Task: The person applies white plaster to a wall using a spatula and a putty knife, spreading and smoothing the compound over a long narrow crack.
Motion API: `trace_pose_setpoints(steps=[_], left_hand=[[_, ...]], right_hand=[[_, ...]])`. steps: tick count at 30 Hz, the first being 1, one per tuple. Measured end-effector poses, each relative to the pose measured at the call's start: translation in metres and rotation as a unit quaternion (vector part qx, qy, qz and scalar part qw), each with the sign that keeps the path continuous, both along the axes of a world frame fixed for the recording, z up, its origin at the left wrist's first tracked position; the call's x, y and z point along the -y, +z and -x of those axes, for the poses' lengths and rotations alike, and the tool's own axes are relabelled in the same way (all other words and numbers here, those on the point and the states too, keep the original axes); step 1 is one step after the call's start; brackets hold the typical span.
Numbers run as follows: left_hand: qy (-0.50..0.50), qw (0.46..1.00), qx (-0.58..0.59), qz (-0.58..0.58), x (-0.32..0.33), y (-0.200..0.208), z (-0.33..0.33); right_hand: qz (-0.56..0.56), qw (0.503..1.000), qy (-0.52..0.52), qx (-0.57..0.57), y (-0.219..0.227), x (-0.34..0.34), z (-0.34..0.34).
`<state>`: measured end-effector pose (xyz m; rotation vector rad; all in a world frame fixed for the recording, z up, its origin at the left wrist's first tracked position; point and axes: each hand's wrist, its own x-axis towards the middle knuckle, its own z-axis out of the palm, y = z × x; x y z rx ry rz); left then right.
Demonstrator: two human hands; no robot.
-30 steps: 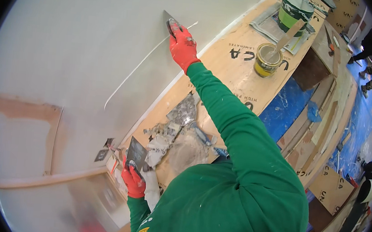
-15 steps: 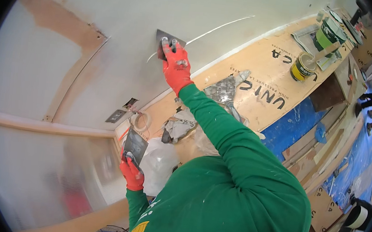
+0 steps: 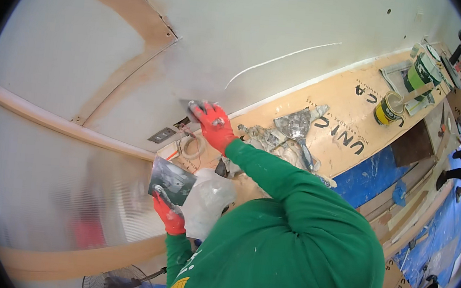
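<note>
Low on the pale wall (image 3: 242, 17), my right hand (image 3: 216, 126) in a red glove is closed on a thin grey putty spreader (image 3: 189, 108); the fingers hide much of it. Up and to its right, a curved raised white streak of filler (image 3: 283, 56) runs across the wall. My left hand (image 3: 169, 216), also red-gloved, grips a wide dark putty knife (image 3: 173, 181) with its flat face showing. Pale smears mark that blade. Just beside my right hand are a wall cutout with wires and a grey socket plate (image 3: 162, 134).
A printed board worktop (image 3: 331, 137) holds a scraper with crumpled plastic (image 3: 293, 125), a tape roll (image 3: 191, 147), a yellow-black tin (image 3: 389, 108) and a green bucket (image 3: 423, 74). A fan (image 3: 120, 283) stands below. Another person's legs (image 3: 460, 174) show at far right.
My right hand has moved down and left along the wall, off the white streak, toward the cutout. The left putty knife has turned to show more of its face. The whole view has shifted.
</note>
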<state>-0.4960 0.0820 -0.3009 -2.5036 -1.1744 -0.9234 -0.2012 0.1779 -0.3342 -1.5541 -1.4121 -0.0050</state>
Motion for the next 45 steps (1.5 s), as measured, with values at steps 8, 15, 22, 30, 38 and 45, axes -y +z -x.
trace_pose_setpoints(steps=[8, 15, 22, 30, 38, 45], left_hand=[[-0.172, 0.949, 0.133, 0.228, 0.011, 0.062, -0.116], [-0.175, 0.455, 0.621, 0.614, 0.035, 0.067, -0.169], [-0.19, 0.892, 0.337, 0.234, 0.037, 0.001, -0.236], [-0.317, 0.921, -0.133, 0.183, 0.057, 0.015, -0.32], [-0.207, 0.937, 0.038, 0.28, 0.053, -0.004, -0.329], [-0.171, 0.943, 0.016, 0.285, 0.074, 0.013, -0.346]], right_hand=[[-0.164, 0.885, 0.424, 0.097, 0.136, 0.153, -0.015], [-0.013, 0.934, 0.267, 0.238, 0.133, 0.204, -0.121], [-0.019, 0.994, 0.044, -0.095, 0.001, 0.259, -0.176], [-0.162, 0.887, 0.109, -0.418, -0.019, 0.288, -0.279], [-0.078, 0.903, -0.322, -0.275, -0.028, 0.22, -0.556], [-0.089, 0.904, -0.412, -0.073, -0.063, 0.132, -0.55]])
